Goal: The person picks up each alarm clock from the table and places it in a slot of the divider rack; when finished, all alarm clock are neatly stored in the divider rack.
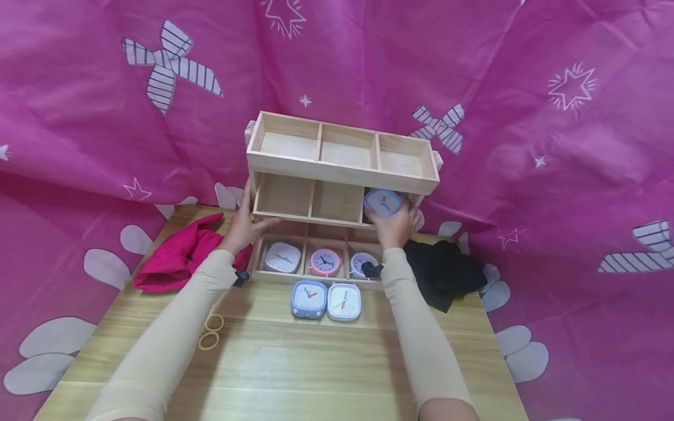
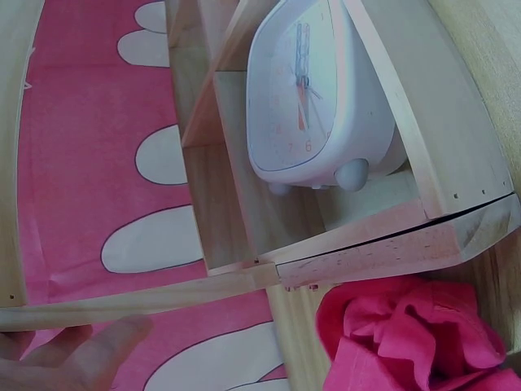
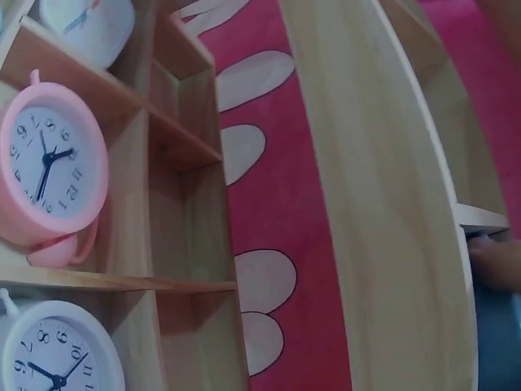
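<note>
My right hand (image 1: 398, 227) holds a blue alarm clock (image 1: 382, 202) at the right compartment of the wooden tiered box's middle tray (image 1: 337, 221). In the right wrist view, its fingers (image 3: 496, 262) lie against the blue clock (image 3: 498, 334), mostly cut off by the frame. My left hand (image 1: 244, 227) rests on that tray's left end, fingers up along the side and thumb stretched below the front edge. The bottom tray (image 1: 274, 277) bears a white square clock (image 1: 282, 258), a pink round clock (image 1: 325, 262) and a white round clock (image 1: 363, 264), one per compartment.
The top tray (image 1: 342, 169) has three bare compartments. A blue clock (image 1: 308, 299) and a white clock (image 1: 344, 302) stand side by side before the box. Pink cloth (image 1: 179, 257) lies left, black cloth (image 1: 444, 272) right. Two yellow rings (image 1: 209, 340) lie front left.
</note>
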### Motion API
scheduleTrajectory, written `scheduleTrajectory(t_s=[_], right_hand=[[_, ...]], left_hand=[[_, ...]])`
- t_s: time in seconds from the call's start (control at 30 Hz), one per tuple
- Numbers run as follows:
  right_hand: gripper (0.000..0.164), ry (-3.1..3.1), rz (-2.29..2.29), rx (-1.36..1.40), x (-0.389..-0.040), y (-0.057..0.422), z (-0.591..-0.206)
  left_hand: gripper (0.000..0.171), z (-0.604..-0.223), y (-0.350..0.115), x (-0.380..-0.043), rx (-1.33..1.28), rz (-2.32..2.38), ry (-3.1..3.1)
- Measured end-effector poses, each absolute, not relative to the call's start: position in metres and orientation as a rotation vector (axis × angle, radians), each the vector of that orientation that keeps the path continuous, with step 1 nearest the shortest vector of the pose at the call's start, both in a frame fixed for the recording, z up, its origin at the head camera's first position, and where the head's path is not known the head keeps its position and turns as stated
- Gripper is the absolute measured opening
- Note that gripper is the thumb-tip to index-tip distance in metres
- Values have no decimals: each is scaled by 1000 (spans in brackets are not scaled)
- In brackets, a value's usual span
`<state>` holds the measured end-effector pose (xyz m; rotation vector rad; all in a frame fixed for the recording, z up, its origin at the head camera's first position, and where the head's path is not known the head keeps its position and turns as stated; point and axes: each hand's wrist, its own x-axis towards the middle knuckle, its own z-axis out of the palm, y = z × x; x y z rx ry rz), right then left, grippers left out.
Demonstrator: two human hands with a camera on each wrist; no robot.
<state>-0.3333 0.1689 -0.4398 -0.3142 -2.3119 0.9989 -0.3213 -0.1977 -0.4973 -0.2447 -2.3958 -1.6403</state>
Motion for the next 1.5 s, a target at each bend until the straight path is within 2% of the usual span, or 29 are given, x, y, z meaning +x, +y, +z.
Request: scheduleTrajectory(t_s=[0.3, 0.5, 0.8, 0.9, 1.07, 1.17, 1.5], right_hand=[[88, -2474, 823, -268, -328, 169, -441], [91, -2466, 937, -207, -319, 170, -440], [85, -2344, 1017, -115, -301, 178, -456], [78, -2272, 1037, -100, -287, 179, -462], [56, -2240, 1066, -8, -255, 179, -474], [50, -2315, 1069, 19, -234, 177, -487], [75, -2622, 1126, -12, -180, 170, -552]], left_hand=[[130, -496, -195, -321, -264, -1645, -2381], [131, -495, -196, -321, -267, -1641, -2391], [130, -499, -199, -322, -260, -1625, -2409], [130, -500, -199, -321, -270, -1626, -2402], [131, -500, -198, -321, -276, -1613, -2397], [132, -499, -198, -321, -273, -1606, -2397], [132, -497, -198, -321, -271, -1598, -2400]])
